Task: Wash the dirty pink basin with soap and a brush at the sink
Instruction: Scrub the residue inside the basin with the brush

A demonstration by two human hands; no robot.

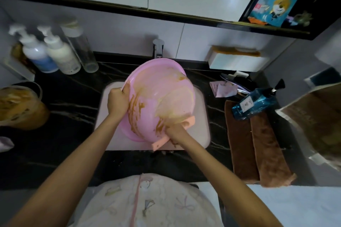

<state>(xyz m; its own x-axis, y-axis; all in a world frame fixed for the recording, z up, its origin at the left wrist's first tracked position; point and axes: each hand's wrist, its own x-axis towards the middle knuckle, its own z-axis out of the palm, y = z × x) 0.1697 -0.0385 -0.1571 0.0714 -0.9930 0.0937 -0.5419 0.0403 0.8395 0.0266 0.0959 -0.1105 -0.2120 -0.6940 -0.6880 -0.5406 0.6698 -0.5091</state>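
The pink basin (pixel 162 97) is held tilted over the white sink (pixel 202 116), its smeared brown inside facing the person, just in front of the faucet (pixel 158 48). The left hand (pixel 118 101) is closed over the basin's left rim. The right hand (pixel 175 132) is wrapped around a peach-coloured brush (pixel 160 143) at the basin's lower edge; its bristles seem to press on the inner wall, though blur hides the contact. Right of the sink, a blue pump bottle (pixel 254 103) lies on brown towels (pixel 258 149) on the dark desk (pixel 70 108).
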